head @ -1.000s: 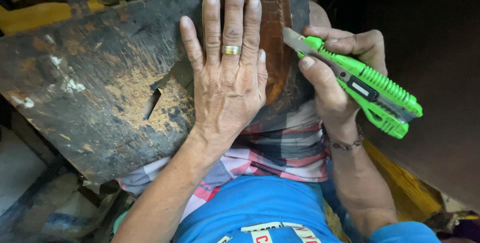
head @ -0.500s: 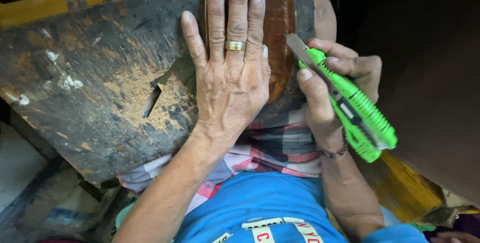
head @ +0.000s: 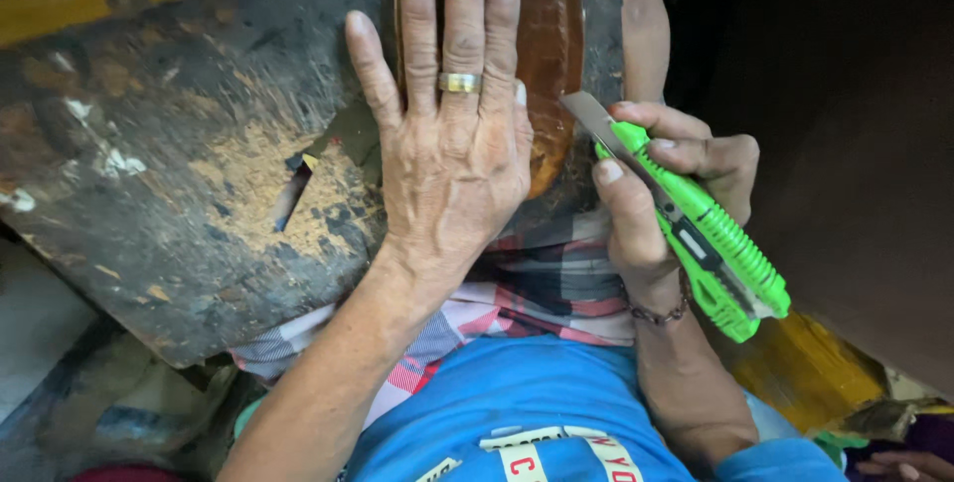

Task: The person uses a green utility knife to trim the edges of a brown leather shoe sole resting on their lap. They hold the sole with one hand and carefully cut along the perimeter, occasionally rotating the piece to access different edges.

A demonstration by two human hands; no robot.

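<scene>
My left hand [head: 452, 144] lies flat, fingers spread, pressing a brown leather piece [head: 552, 35] down on a dark worn wooden board [head: 179, 174] that rests on my lap. A gold ring sits on one finger. My right hand [head: 661, 194] grips a bright green utility knife [head: 696, 229] with its blade out. The blade tip points up and to the left, close to the leather's right edge, just beside my left hand.
The board has a scraped pale patch with a slit cut in it [head: 293, 189]. Checked cloth [head: 537, 283] and a blue shirt [head: 527, 402] cover my lap. A yellow edge [head: 795, 368] shows at lower right, clutter at lower left.
My right hand has turned the knife more upright and drawn it in toward the leather. My left hand stays pressed flat on the piece.
</scene>
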